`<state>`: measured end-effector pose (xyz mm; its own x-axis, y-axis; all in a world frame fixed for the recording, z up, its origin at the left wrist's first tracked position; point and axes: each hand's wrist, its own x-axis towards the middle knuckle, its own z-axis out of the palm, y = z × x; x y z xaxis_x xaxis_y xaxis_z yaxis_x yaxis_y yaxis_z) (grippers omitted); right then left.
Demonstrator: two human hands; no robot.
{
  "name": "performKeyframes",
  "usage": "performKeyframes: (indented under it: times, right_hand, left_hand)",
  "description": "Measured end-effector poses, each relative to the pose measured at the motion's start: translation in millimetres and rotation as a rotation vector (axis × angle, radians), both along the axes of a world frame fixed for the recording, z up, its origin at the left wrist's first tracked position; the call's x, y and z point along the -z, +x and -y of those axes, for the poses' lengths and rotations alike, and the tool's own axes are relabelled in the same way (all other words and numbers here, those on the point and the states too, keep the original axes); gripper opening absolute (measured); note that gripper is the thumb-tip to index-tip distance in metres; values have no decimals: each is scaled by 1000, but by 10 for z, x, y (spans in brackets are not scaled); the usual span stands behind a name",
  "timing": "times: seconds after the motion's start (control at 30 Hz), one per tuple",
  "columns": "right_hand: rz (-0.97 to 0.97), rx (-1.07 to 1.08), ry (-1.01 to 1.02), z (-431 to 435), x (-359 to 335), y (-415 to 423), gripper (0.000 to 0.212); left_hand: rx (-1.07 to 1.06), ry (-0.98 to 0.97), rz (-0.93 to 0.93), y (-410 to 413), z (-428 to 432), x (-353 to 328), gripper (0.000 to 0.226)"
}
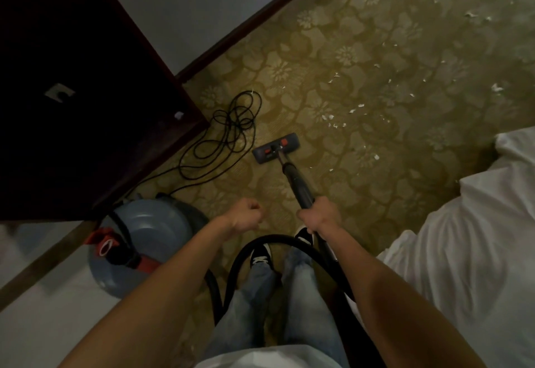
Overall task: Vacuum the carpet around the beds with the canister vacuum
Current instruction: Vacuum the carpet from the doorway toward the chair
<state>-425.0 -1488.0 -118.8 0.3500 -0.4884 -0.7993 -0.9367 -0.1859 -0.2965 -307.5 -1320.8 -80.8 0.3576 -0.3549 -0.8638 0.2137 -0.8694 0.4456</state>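
My right hand (320,215) grips the dark wand (298,185) of the vacuum near its upper end. The wand runs forward to the flat floor head (275,147), which lies on the olive flowered carpet (362,63). My left hand (246,214) is curled into a fist in the air left of the wand and holds nothing. The grey canister (150,225) stands at my left, and its black hose (246,251) loops in front of my feet. Several white scraps (328,116) lie scattered on the carpet ahead and to the right of the floor head.
A dark wooden cabinet (72,92) fills the left side. A tangled black power cord (228,133) lies on the carpet beside it, just left of the floor head. White bedding (463,237) hangs at the right. A dark skirting board (246,23) runs along the wall ahead.
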Motion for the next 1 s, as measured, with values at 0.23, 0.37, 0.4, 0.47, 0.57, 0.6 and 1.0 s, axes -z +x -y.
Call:
performKeyframes:
  times: [0.23,0.37,0.4,0.47,0.57,0.6,1.0]
  right_hand:
    - [1,44,-10,93,29,98,31]
    - [-16,51,-30,99,32,12,30]
    - [-23,64,-30,83,19,-21,34]
    - [-33,95,-24,48,63,-127,41]
    - [-46,114,-25,-19,112,-331,36]
    - [-50,118,-31,-51,79,-388,34]
    - [-134,244,-103,-212,-37,-1113,42]
  left_hand:
    - [-20,7,-5,56,-3,-33,15]
    - [2,6,-15,60,27,-57,14]
    - [14,7,-16,56,41,-67,13]
    - [36,6,-15,41,66,-103,12]
    - [80,1,7,12,88,-130,12]
    - [93,-4,14,1,96,-129,12]
    - [298,-8,31,-275,177,-137,21]
